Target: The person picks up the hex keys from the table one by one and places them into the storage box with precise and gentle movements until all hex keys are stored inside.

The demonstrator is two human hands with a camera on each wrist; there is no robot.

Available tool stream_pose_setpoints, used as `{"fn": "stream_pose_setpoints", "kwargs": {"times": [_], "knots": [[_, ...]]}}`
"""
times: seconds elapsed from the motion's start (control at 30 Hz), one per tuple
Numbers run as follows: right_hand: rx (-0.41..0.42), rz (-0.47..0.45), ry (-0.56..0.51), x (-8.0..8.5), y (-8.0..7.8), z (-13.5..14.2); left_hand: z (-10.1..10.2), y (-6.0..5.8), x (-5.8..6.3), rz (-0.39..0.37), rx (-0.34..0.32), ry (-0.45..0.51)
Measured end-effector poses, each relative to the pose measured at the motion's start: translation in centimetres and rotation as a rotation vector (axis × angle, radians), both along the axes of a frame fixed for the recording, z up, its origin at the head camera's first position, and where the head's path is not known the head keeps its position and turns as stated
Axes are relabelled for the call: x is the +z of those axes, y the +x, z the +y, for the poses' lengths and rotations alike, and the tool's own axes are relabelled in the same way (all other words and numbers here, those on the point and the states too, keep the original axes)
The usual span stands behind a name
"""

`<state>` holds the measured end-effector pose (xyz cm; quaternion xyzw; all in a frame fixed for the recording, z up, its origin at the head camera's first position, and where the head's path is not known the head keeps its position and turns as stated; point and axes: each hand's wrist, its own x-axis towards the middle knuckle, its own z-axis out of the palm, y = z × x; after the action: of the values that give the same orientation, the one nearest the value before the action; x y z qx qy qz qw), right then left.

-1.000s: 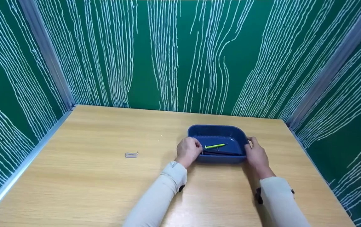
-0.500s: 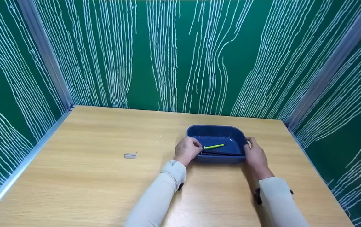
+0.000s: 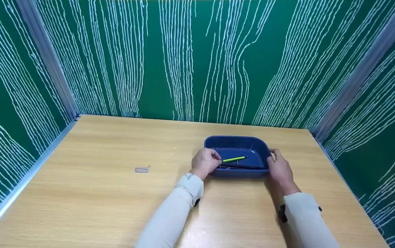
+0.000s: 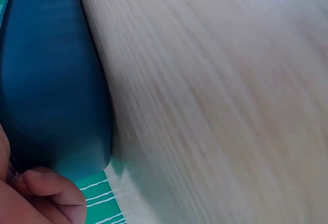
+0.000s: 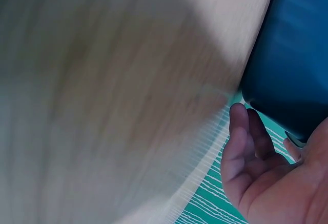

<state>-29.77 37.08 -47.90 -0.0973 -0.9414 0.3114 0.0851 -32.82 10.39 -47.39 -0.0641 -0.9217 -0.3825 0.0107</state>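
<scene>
A dark blue plastic basin (image 3: pixel 242 174) with rounded corners is between my two hands in the head view. My left hand (image 3: pixel 205 161) grips its left end near the front corner, with thumb and forefinger together at the rim. My right hand (image 3: pixel 281 170) holds the right end, the thumb on the near side and fingers behind. Inside the basin lies a yellow-green pen (image 3: pixel 233 159), its left end close to my left fingertips. A dark pen-like stick (image 3: pixel 242 166) lies along the front wall. In the left wrist view, curled fingers (image 4: pixel 56 190) show beside the basin's outer wall (image 4: pixel 56 80).
Two small grey L-shaped pieces, like hex keys (image 3: pixel 142 169), lie on the wooden table (image 3: pixel 90 203) to the left. Green walls with white lines (image 3: pixel 180 62) enclose the table at the back and sides.
Both hands keep their hold on the basin, which has barely shifted. The light bit at the yellow-green pen's left end no longer shows beside my left fingertips.
</scene>
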Motion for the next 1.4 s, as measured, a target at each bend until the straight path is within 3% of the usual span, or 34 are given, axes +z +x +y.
{"fn": "stream_pose_setpoints", "kwargs": {"times": [0.43,0.6,0.8,1.07,1.4], "knots": [[-0.009,-0.023,-0.019,-0.1,-0.1,-0.2,-0.4,0.2,-0.7,-0.004,-0.036,0.142],[-0.001,-0.059,-0.042,0.0,-0.2,-0.3,-0.8,0.5,-0.4,0.011,-0.085,0.128],[-0.004,-0.006,0.019,0.2,-0.2,-0.5,-1.6,1.2,0.5,0.052,-0.155,0.072],[0.023,-0.042,0.006,0.3,-0.1,-0.3,-4.0,1.7,2.1,0.106,-0.123,0.074],[0.011,-0.082,-0.025,0.4,-0.2,-0.5,-8.2,1.8,3.8,0.147,-0.032,0.086]]}}
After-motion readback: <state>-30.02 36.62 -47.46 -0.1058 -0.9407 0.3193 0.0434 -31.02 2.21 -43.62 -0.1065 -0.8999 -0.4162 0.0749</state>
